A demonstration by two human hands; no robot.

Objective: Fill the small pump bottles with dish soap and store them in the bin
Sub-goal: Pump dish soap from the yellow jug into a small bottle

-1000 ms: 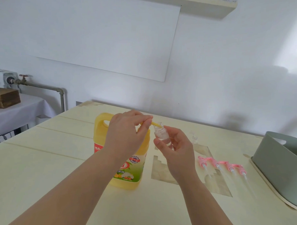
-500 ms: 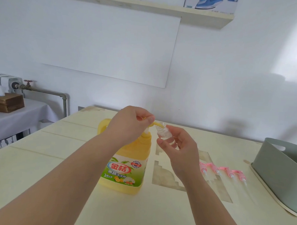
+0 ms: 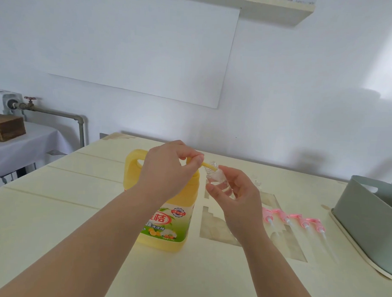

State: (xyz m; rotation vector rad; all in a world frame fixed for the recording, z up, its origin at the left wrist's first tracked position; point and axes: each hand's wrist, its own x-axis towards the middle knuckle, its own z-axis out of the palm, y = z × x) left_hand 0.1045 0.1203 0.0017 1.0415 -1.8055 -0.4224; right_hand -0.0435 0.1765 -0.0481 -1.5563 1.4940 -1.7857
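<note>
A big yellow dish soap jug [image 3: 165, 225] stands upright on the cream table [image 3: 55, 210]. My left hand [image 3: 167, 169] grips the jug's yellow pump head, whose spout [image 3: 209, 164] points right into the mouth of a small clear bottle [image 3: 216, 179]. My right hand [image 3: 235, 198] holds that bottle, tilted toward the spout, just right of the jug. Several pink pump tops [image 3: 292, 219] lie in a row on the table to the right. A grey-green bin [image 3: 366, 221] stands at the table's right edge.
A side table with a white cloth and a wooden box [image 3: 7, 128] stands at far left, with a metal pipe and valve [image 3: 52, 112] along the wall. Small clear items [image 3: 257, 182] lie behind my right hand, too faint to tell.
The view shifted slightly. Both hands stay at the jug's spout and the small bottle, with the bottle now tilted a little more upright under the spout.
</note>
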